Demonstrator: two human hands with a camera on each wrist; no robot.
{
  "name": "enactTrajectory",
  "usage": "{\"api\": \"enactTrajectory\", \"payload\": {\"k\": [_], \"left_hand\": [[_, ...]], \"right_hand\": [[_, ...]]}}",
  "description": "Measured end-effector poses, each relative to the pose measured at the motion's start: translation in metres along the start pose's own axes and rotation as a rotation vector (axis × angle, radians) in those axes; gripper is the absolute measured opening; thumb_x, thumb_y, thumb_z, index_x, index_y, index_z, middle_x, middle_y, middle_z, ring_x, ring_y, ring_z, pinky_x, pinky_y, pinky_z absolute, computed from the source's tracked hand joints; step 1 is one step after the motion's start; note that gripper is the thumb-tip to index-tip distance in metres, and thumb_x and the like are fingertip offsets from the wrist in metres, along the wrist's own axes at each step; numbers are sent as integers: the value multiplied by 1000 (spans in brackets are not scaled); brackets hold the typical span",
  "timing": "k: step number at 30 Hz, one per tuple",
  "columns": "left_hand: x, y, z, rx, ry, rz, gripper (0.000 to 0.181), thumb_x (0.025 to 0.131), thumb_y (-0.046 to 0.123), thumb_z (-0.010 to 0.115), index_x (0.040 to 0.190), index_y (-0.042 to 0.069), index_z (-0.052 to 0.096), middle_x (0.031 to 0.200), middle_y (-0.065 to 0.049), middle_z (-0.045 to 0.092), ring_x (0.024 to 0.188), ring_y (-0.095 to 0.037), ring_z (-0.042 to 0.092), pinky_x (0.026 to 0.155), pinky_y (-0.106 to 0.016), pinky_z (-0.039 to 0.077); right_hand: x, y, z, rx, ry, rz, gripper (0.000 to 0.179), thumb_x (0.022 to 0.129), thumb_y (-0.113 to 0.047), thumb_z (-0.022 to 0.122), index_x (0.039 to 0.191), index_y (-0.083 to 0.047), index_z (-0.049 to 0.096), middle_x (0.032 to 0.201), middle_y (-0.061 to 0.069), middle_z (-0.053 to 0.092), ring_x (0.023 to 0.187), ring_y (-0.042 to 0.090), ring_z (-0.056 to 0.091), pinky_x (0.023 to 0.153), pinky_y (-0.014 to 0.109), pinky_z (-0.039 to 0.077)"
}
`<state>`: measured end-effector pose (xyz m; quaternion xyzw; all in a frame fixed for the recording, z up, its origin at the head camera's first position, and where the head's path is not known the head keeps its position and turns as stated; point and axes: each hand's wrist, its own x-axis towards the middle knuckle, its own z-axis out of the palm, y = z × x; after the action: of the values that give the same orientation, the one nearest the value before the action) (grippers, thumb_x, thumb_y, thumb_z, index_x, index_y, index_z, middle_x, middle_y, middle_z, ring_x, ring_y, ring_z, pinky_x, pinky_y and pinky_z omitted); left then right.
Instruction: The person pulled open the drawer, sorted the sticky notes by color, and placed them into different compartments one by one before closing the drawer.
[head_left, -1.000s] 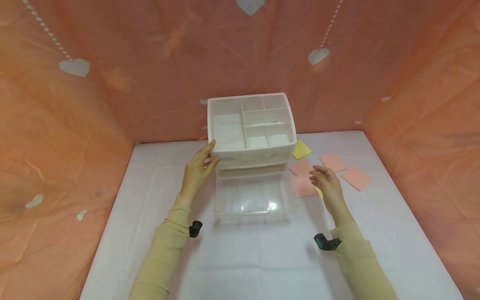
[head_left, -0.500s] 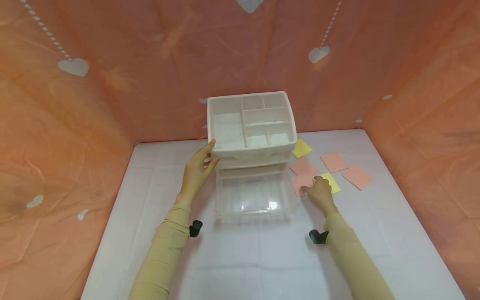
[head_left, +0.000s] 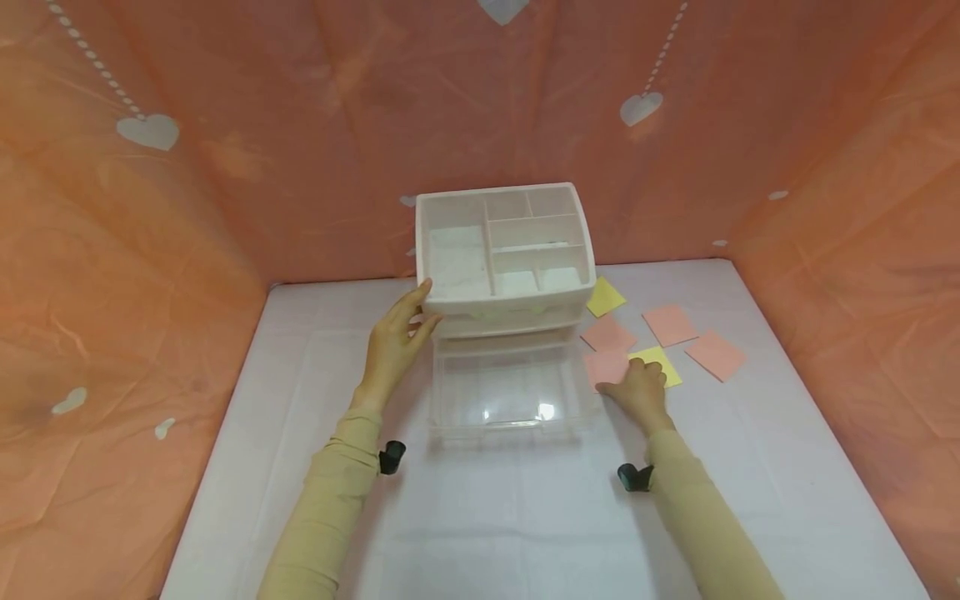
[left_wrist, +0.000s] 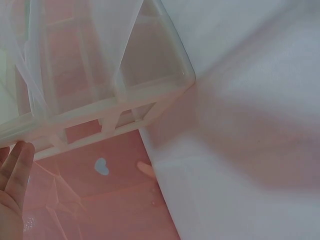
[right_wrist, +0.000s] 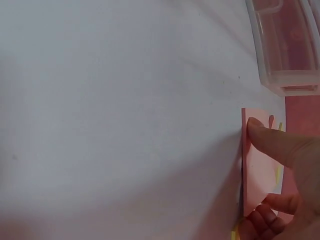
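A white plastic drawer organizer (head_left: 510,317) stands at the back of the table, with a clear drawer (head_left: 506,387) pulled out at the front. My left hand (head_left: 393,346) touches the organizer's front left corner, fingers nearly straight. In the left wrist view, fingertips (left_wrist: 22,155) meet its edge. To the right of the drawer, my right hand (head_left: 641,390) holds a pink sticky note pad (head_left: 606,367) by its edges, thumb (right_wrist: 270,142) at one end and fingers at the other. A yellow sticky note pad (head_left: 660,364) lies partly under that hand.
More pink pads (head_left: 669,323) and another yellow pad (head_left: 604,297) lie flat on the white-covered table (head_left: 510,525) right of the organizer. The organizer's top has several compartments. Orange cloth with pale hearts (head_left: 641,108) hangs at the back and sides.
My right hand has come down and left onto the near pink pad, uncovering more of the yellow pad beside it. My left hand has stayed at the organizer's corner.
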<state>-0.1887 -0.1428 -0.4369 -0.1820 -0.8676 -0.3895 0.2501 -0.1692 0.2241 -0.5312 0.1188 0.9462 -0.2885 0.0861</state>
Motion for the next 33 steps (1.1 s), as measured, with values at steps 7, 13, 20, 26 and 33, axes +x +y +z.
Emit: {"api": "enactTrajectory", "payload": {"k": [7,13,20,26,33], "left_hand": [[0,1,0,6,-3,-17,51,86,14,66,135,14,50,126,-12,60,97,-28,63,75,-31,61],[0,0,0,5,1,-15,51,86,14,67,134,14,51,125,-12,61,96,-28,64,74,-32,62],[0,1,-1,17,-5,-21,50,87,15,66,134,13,50,126,-11,60,97,-28,64,75,-31,61],[0,2,-2,22,7,-13,50,86,14,66,134,12,50,128,-12,59,98,-30,64,74,-33,62],[0,1,-1,12,-6,-7,51,86,14,66,134,12,50,128,-12,59,98,-29,64,75,-31,61]], "right_hand": [[0,5,-1,61,27,-15,74,77,-28,73,126,14,36,120,33,39,106,45,35,86,53,42],[0,8,-6,141,69,-39,51,86,-16,62,126,9,42,118,31,49,106,44,47,87,52,46],[-9,6,-26,209,125,-90,25,92,-9,49,110,3,62,104,24,66,86,27,63,63,19,48],[-12,4,-31,223,-89,-76,37,93,-13,48,124,7,51,114,28,59,92,31,64,76,31,57],[-13,6,-11,85,-138,-52,55,87,-25,62,122,15,47,120,34,53,110,45,52,94,54,47]]}}
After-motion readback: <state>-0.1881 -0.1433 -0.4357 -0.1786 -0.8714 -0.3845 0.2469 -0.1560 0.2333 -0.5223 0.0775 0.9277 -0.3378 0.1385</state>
